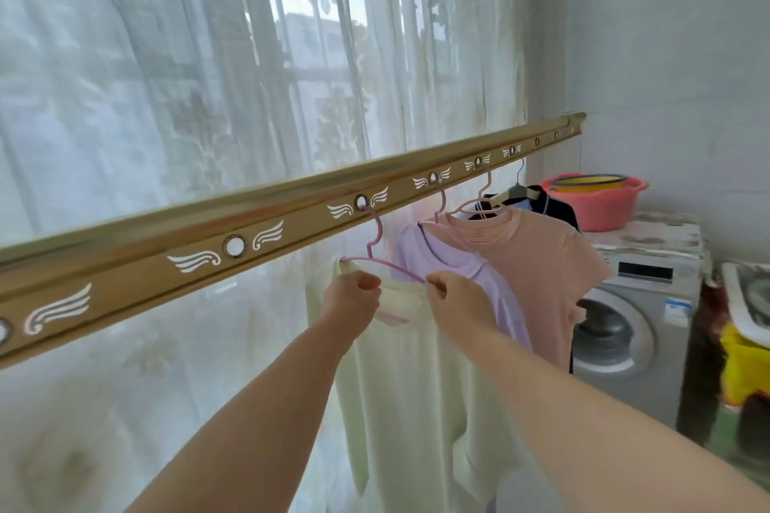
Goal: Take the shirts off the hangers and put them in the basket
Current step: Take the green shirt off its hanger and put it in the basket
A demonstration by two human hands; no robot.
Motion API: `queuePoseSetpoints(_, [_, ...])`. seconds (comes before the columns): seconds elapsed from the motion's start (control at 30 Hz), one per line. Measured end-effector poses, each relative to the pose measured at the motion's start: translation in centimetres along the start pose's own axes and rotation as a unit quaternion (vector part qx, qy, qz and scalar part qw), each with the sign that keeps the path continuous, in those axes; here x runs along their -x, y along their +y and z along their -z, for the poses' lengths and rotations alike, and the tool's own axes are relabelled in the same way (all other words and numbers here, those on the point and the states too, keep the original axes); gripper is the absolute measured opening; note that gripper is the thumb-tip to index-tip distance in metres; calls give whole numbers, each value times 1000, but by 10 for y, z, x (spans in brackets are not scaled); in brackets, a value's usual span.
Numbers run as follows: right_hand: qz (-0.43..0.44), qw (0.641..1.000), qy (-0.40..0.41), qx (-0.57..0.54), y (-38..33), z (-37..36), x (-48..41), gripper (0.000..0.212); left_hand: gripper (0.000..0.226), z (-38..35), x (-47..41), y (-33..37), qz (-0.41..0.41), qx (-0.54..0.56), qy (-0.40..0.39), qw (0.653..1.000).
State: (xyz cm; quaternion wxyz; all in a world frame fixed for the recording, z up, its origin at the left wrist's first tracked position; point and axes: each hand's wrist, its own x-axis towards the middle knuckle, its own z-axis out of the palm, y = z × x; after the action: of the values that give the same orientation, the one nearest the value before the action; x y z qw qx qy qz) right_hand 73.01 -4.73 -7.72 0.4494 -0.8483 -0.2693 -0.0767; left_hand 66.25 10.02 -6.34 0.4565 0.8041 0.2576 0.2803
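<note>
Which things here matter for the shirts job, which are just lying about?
Job: left hand and right hand gripping the pale green shirt at its collar; pink hanger; lilac shirt; peach shirt; dark garment; hanging rail.
Lying about: washing machine; red basin on top of it; lace curtain.

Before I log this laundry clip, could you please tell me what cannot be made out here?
Head view:
Basket: none identifiable; only a pink basin on the washing machine.
The dark garment: mostly hidden behind the peach shirt.
Lower part of the pale shirt: covered by the right forearm.
The yellow object: cut off by the right edge.
Outdoors: blurred by the curtain.
</note>
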Motion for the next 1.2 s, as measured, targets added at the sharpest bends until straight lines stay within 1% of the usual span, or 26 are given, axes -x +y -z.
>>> queuePoseSetpoints(0.1, [-6, 1000, -10, 24, -3, -11, -6, 29, 17, 5, -9, 9, -20, -2, 5, 1000])
queuePoseSetpoints(0.17, [-28, 999, -10, 20, -5, -17, -10, 30, 18, 9, -13, 13, -28, -11, 9, 1000])
queuePoseSetpoints(0.33, [-87, 995, 39, -17, -7, -20, -18, 26, 14, 18, -15, 17, -46, -45, 33, 997])
queuePoseSetpoints(0.4, [-90, 992, 69, -49, -5, -16, -19, 23, 13, 20, -16, 18, -45, -55, 32, 997])
queuePoseSetpoints(0.47, [-81, 986, 92, -115, -2, -9, -17, 20, 14, 20, -13, 19, -42, -67, 29, 996])
queuePoseSetpoints(0.57, [-64, 976, 89, -188, 3, 2, -8, 16, 21, 17, -8, 25, -49, -77, 40, 995])
queuePoseSetpoints(0.67, [-65, 972, 71, -216, 14, 12, 6, 18, 33, 12, 2, 32, -79, -93, 52, 991])
queuePoseSetpoints(0.73, [-68, 971, 48, -226, 20, 21, 13, 19, 41, 10, 10, 37, -109, -132, 64, 983])
queuePoseSetpoints(0.8, [-61, 973, 23, -223, 20, 31, 17, 21, 41, 12, 19, 41, -135, -207, 79, 966])
queuePoseSetpoints(0.87, [-34, 976, -2, -214, 17, 44, 21, 20, 26, 15, 31, 43, -173, -290, 113, 934])
queuePoseSetpoints(0.93, [4, 980, -8, -200, 14, 56, 25, 21, 14, 19, 43, 44, -215, -313, 137, 915])
queuePoseSetpoints(0.97, [23, 982, -3, -187, 11, 61, 27, 22, 12, 22, 50, 45, -226, -311, 135, 913])
queuePoseSetpoints(1.07, [63, 984, 32, -164, 8, 70, 36, 21, 12, 32, 71, 50, -225, -312, 90, 919])
queuePoseSetpoints(1.17, [77, 990, 47, -111, 8, 67, 50, 14, 15, 36, 93, 46, -209, -305, 65, 927])
queuePoseSetpoints(1.2, [77, 992, 56, -78, 10, 64, 55, 11, 14, 36, 98, 42, -198, -306, 63, 929])
